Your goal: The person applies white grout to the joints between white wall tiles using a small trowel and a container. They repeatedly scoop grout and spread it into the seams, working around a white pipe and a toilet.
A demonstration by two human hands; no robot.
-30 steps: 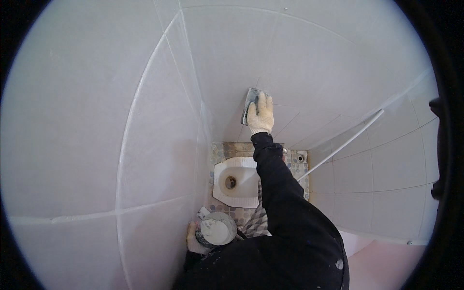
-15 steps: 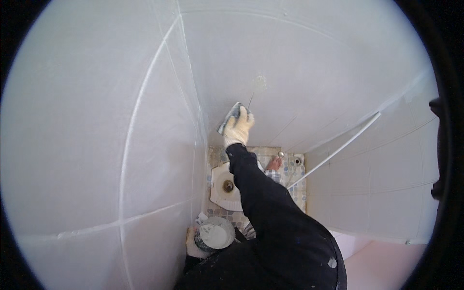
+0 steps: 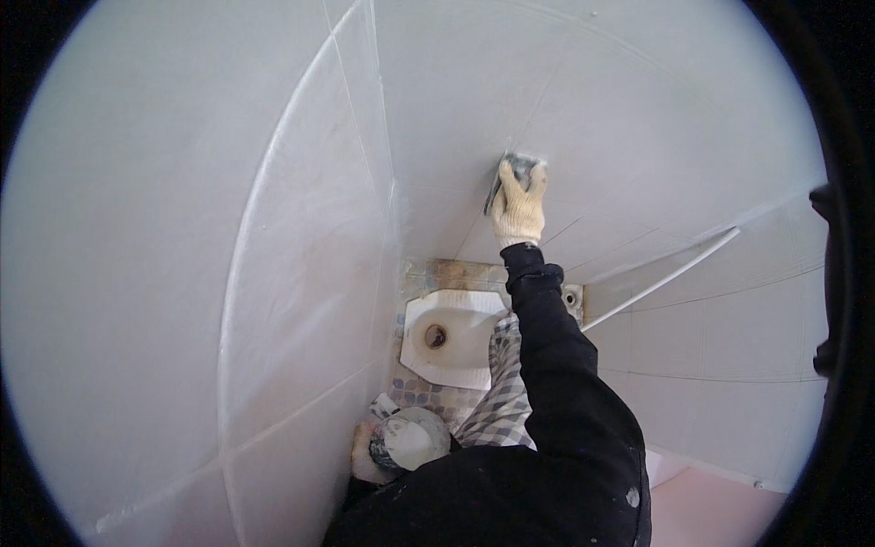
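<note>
Clock centred on the view. Right hand (image 3: pixel 519 211), cream knit glove, is at 1–2 o'clock, clamped on a flat grey float (image 3: pixel 521 164). Float is at 1 o'clock, against the back wall (image 3: pixel 629 137), tilted, its long edge running from the glove's 9 o'clock side up to 11; fingers spread over its back. Whether its whole face touches: can't tell. Left hand (image 3: pixel 365 459) is at 7 o'clock, well apart from the right, gripping the bucket (image 3: pixel 379 448) on its 9 o'clock side; fingertips partly hidden. Bucket sits at 6–7 o'clock, close by the torso, with white paste (image 3: pixel 417 439) in it. A small pale object (image 3: pixel 383 404) shows just beside the rim at its 11 o'clock; can't tell what it is. Black sleeve (image 3: pixel 570 365) runs from 5 o'clock up to the right glove, crossing in front of the squat toilet (image 3: pixel 447 369), which is at 6 o'clock near centre. Checked trousers (image 3: pixel 499 401) overlap the toilet's 3 o'clock end. Floor drain (image 3: pixel 571 299) at 3 o'clock, just beside the sleeve. White strip (image 3: pixel 670 276) slants from there toward 2–3 o'clock. Left wall (image 3: pixel 301 301), with pale joint lines, fills 7 to 11.
</note>
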